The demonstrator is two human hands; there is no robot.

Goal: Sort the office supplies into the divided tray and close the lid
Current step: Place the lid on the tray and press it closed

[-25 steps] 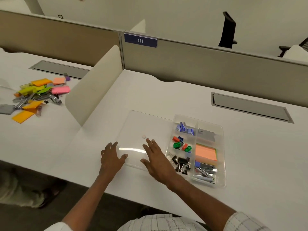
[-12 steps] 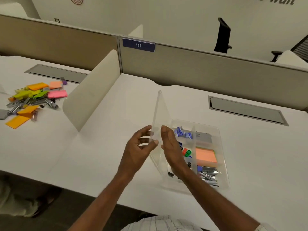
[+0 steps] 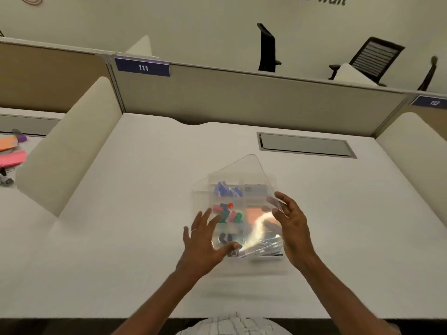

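Nearly done: our tray [image 3: 254, 267] looks filled. Our right hand [image 3: 294, 228] grips the tilted lid [image 3: 244, 170], left hand [image 3: 200, 245] splayed flat, seemingly touching it; we must seat it.

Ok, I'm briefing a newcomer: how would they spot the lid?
On the white desk below the blue 111 sign sits a clear divided plastic tray. The clear plastic lid tilts above it, between left hand and right hand: one flat, undivided sheet.
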